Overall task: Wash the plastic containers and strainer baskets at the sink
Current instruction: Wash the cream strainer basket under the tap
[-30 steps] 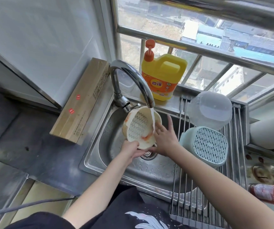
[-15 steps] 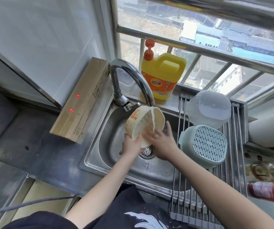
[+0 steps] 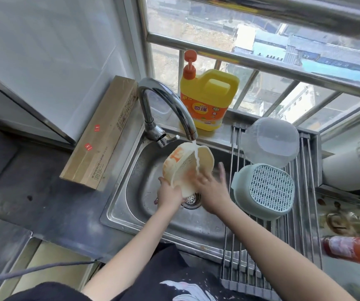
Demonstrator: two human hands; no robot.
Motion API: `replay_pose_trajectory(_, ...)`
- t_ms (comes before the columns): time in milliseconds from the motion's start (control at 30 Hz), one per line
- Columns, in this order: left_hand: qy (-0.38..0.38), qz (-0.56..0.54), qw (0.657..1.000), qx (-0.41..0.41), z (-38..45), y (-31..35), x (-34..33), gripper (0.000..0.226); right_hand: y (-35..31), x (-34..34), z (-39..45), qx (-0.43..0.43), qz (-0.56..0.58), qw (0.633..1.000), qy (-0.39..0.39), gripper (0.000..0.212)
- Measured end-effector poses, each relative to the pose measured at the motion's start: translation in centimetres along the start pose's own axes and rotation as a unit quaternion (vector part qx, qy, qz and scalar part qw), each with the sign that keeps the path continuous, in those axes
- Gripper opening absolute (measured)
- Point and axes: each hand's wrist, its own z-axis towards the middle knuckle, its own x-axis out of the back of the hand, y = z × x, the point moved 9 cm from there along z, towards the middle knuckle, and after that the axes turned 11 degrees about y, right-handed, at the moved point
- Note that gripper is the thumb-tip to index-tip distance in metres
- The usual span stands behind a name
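Over the steel sink [image 3: 144,216], the left hand [image 3: 170,194] grips the cream strainer basket [image 3: 185,168] tilted under running water; the right hand [image 3: 212,187], fingers spread, rubs it.

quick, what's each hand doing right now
Left hand: grips the cream strainer basket by its lower rim.
Right hand: open, fingers spread, rubbing the basket under the water.

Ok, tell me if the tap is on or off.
On. Water pours from the faucet spout onto the cream strainer basket held over the sink.
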Motion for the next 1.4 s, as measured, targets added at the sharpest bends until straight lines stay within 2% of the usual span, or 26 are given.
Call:
replay_pose_trajectory(33, 0.002, 0.018, 1.0, -0.014, -0.1, 0.2, 0.1, 0.073, 1.2, 0.8, 0.0, -0.048, -0.017, 0.998, 0.021, 0.073)
replay_pose_trajectory(67, 0.007, 0.049, 0.998, -0.035, 0.0, 0.4, 0.2, 0.076, 1.3, 0.7, 0.0, -0.056, -0.004, 0.998, 0.017, 0.071)
replay_pose_trajectory(167, 0.025, 0.123, 0.99, -0.058, 0.5, 0.2, 0.3, 0.077, -2.2, 0.0, -0.6, 0.062, 0.101, 0.993, -0.02, 0.061)
replay_pose_trajectory(200, 0.016, 0.104, 0.994, -0.039, 0.5, 0.0, 0.4, 0.069, -1.8, 0.6, -0.7, 0.047, 0.126, 0.991, 0.014, 0.051)
replay_pose_trajectory(267, -0.015, 0.014, 0.999, 0.038, 0.3, -0.3, 0.7, 0.045, 2.2, 2.7, -0.9, -0.11, 0.198, 0.964, 0.137, 0.031)
replay_pose_trajectory(333, -0.065, -0.051, 0.988, 0.127, 0.2, -1.1, 0.8, 0.033, 5.9, 3.9, -2.7, -0.281, 0.263, 0.898, 0.213, 0.024)
replay_pose_trajectory(367, -0.098, -0.066, 0.981, 0.155, 0.1, -1.1, 0.7, 0.034, 6.8, 3.7, -3.3, -0.335, 0.284, 0.875, 0.202, 0.03)
replay_pose_trajectory(433, -0.163, -0.083, 0.965, 0.188, -0.2, -0.8, 0.7, 0.034, 7.3, 2.5, -3.3, -0.378, 0.308, 0.866, 0.114, 0.045)
replay_pose_trajectory(500, -0.228, -0.095, 0.943, 0.221, -0.8, -0.8, 0.5, 0.033, 6.7, 2.1, -2.7, -0.355, 0.353, 0.864, 0.051, 0.044)
replay_pose_trajectory(533, -0.256, -0.1, 0.932, 0.236, -1.1, -0.7, 0.3, 0.032, 6.4, 2.3, -2.3, -0.341, 0.376, 0.86, 0.049, 0.04)
replay_pose_trajectory(733, -0.339, -0.115, 0.888, 0.288, -3.8, -1.3, -1.3, 0.025, 5.3, 5.7, -0.9, -0.294, 0.312, 0.897, 0.112, 0.032)
replay_pose_trajectory(767, -0.355, -0.093, 0.885, 0.286, -4.1, -1.4, -1.7, 0.028, 5.7, 6.2, -0.8, -0.299, 0.309, 0.895, 0.123, 0.038)
replay_pose_trajectory(833, -0.378, 0.021, 0.884, 0.273, -4.4, -2.2, -1.8, 0.052, 6.7, 7.2, -0.6, -0.301, 0.304, 0.892, 0.145, 0.048)
replay_pose_trajectory(900, -0.35, 0.176, 0.893, 0.219, -3.5, -2.6, -0.7, 0.08, 7.0, 7.7, -0.1, -0.279, 0.297, 0.902, 0.145, 0.05)
replay_pose_trajectory(933, -0.305, 0.232, 0.908, 0.167, -2.5, -2.1, -0.2, 0.081, 7.1, 7.7, 0.2, -0.265, 0.29, 0.91, 0.134, 0.049)
replay_pose_trajectory(967, -0.241, 0.249, 0.932, 0.103, -1.4, -0.9, 0.2, 0.072, 7.2, 7.5, 0.5, -0.252, 0.283, 0.918, 0.118, 0.048)
replay_pose_trajectory(1000, -0.175, 0.222, 0.958, 0.047, -0.3, 0.6, 0.6, 0.059, 7.3, 7.4, 0.8, -0.246, 0.281, 0.922, 0.102, 0.048)
replay_pose_trajectory(1033, -0.139, 0.152, 0.978, 0.033, 0.2, 1.9, 0.6, 0.045, 7.5, 7.1, 1.0, -0.244, 0.287, 0.922, 0.089, 0.047)
replay_pose_trajectory(1067, -0.146, 0.053, 0.986, 0.067, 0.3, 2.7, 0.0, 0.036, 7.6, 7.0, 1.3, -0.242, 0.298, 0.92, 0.079, 0.048)
replay_pose_trajectory(1100, -0.188, -0.056, 0.973, 0.125, -0.3, 3.5, -1.2, 0.031, 7.5, 6.9, 1.5, -0.24, 0.308, 0.918, 0.071, 0.048)
replay_pose_trajectory(1167, -0.27, -0.208, 0.916, 0.212, -2.0, 5.4, -3.5, 0.026, 6.8, 6.9, 1.7, -0.23, 0.324, 0.916, 0.059, 0.047)
replay_pose_trajectory(1200, -0.284, -0.234, 0.903, 0.221, -2.2, 6.2, -4.4, 0.022, 6.4, 6.9, 1.8, -0.225, 0.327, 0.916, 0.059, 0.045)
replay_pose_trajectory(1267, -0.267, -0.22, 0.914, 0.214, -1.8, 7.3, -5.7, 0.017, 6.1, 7.0, 1.7, -0.221, 0.319, 0.92, 0.063, 0.044)
replay_pose_trajectory(1400, -0.265, -0.117, 0.935, 0.203, -1.7, 7.9, -7.2, 0.037, 7.1, 7.0, 1.0, -0.237, 0.303, 0.921, 0.07, 0.046)
